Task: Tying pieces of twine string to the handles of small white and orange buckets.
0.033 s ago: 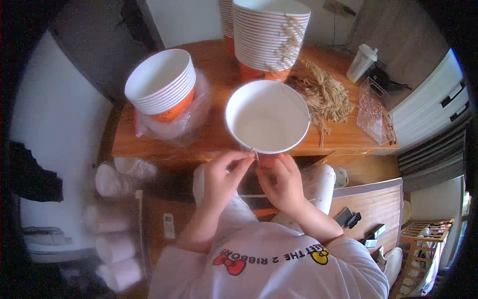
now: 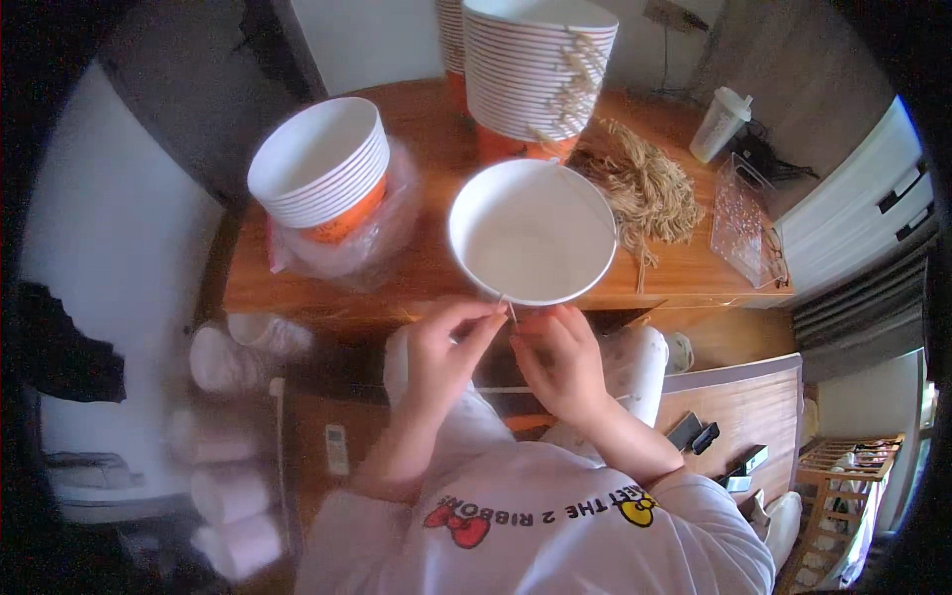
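A white paper bucket (image 2: 531, 233) stands open-topped at the table's near edge, with a thin cord (image 2: 593, 188) crossing its right inner side. My left hand (image 2: 448, 342) is at the near rim, thumb and index finger pinched on a short piece of string (image 2: 512, 309). Close beside it, my right hand (image 2: 560, 359) has its fingers curled together just under the rim, at the string's lower end. Its fingertips are partly hidden, and what they grip is hard to make out.
Tall stacked paper buckets (image 2: 540, 74), with string ends hanging down the side, stand behind. A shorter stack (image 2: 322, 169) sits in clear plastic (image 2: 382, 233) at left. A heap of tan strings (image 2: 645, 188), a lidded cup (image 2: 722, 124) and a clear case (image 2: 742, 223) lie to the right.
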Available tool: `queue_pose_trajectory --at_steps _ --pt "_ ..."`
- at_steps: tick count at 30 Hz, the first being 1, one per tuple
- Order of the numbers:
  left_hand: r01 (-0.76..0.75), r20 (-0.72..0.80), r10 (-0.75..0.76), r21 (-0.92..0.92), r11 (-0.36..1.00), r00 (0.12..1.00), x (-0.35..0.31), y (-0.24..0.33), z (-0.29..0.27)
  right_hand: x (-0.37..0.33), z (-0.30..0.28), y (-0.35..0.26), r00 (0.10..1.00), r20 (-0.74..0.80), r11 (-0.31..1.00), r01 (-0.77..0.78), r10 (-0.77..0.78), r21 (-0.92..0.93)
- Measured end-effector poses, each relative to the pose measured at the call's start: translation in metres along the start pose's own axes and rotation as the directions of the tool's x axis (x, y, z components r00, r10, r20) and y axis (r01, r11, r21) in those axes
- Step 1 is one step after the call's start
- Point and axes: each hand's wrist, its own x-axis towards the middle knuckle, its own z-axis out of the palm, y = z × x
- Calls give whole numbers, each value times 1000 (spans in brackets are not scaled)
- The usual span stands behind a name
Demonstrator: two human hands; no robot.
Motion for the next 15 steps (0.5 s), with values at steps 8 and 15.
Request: queue_pose_trajectory --at_steps 8,15 --pt "200 73 -187 -311 929 980 -5 -10 7 -4 -11 -8 999 27 998 -40 39 51" --pt "331 152 -295 -450 829 943 -5 -4 12 -7 -15 -3 1000 -3 999 25 -26 -45"
